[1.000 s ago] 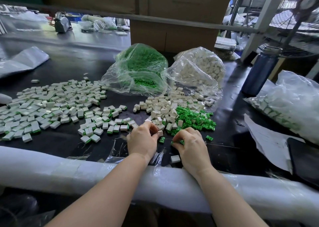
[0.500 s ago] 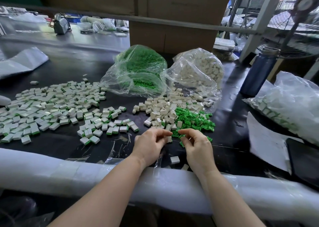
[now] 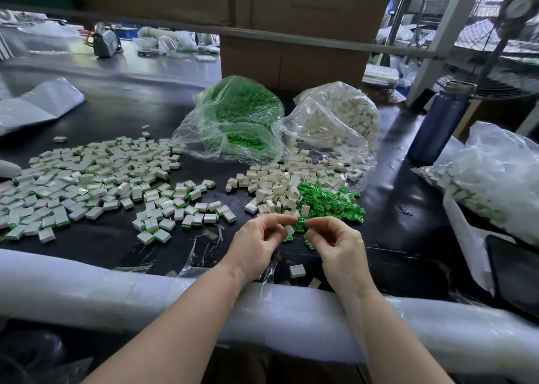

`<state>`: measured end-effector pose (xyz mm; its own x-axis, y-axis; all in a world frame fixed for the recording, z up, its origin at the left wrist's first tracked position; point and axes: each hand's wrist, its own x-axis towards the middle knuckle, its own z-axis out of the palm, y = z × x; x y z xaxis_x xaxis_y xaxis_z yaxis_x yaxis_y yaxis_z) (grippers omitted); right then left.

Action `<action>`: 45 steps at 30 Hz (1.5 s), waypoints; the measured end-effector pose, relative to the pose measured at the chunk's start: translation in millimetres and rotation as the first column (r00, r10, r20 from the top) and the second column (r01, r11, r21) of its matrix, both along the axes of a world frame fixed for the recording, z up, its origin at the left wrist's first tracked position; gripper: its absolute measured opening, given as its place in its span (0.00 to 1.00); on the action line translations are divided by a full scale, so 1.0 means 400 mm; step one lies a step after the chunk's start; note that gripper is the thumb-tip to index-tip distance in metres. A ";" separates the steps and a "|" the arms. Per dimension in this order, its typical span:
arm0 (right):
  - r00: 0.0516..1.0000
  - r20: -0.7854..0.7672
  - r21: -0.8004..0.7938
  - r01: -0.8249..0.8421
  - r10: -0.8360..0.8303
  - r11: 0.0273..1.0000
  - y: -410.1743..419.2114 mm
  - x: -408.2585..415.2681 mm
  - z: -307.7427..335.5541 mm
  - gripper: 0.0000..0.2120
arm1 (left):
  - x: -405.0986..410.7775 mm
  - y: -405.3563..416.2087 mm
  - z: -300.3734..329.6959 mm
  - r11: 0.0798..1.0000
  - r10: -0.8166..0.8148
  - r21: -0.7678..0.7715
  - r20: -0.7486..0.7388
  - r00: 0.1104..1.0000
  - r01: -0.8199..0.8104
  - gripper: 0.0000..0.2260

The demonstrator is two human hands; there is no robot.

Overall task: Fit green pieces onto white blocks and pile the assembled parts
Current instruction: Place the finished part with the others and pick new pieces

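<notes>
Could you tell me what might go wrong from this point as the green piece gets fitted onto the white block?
1. The left hand pinches a white block only at its fingertips, so pressing the green piece in could make it slip and drop.
2. Loose white blocks lie near the padded table edge; a wrist could knock them off.
3. The loose green pieces and unassembled white blocks touch, so picking may scatter them.

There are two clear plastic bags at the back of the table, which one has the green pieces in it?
The left bag, beside the bag of white blocks on its right; its contents show green through the plastic.
</notes>
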<state>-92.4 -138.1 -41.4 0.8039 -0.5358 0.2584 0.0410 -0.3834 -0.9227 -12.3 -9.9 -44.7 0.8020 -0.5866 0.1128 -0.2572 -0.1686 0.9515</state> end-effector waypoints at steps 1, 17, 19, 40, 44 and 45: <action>1.000 0.003 0.004 -0.009 0.009 1.000 0.001 -0.001 0.000 0.09 | -0.001 0.000 0.000 1.000 0.000 -0.009 -0.001 1.000 0.000 0.09; 0.997 0.000 0.038 -0.074 0.074 0.997 0.004 -0.002 0.004 0.08 | -0.006 -0.004 0.009 0.997 -0.002 -0.082 -0.097 0.995 -0.006 0.03; 0.997 0.004 0.043 -0.076 0.076 0.996 0.005 -0.004 0.006 0.08 | -0.005 -0.004 0.010 0.998 -0.018 -0.061 -0.069 0.997 0.013 0.01; 0.991 -0.057 0.086 -0.116 0.121 0.990 0.007 -0.008 0.011 0.10 | -0.010 -0.002 0.014 0.997 -0.049 0.058 -0.023 0.999 0.051 0.05; 0.989 -0.073 0.087 -0.120 0.127 0.989 0.006 -0.007 0.009 0.11 | -0.010 -0.002 0.013 0.993 -0.057 0.102 0.021 0.998 0.054 0.04; 0.989 -0.074 0.089 -0.120 0.127 0.989 0.005 -0.007 0.008 0.12 | -0.010 -0.002 0.013 0.992 -0.060 0.112 0.025 0.998 0.057 0.04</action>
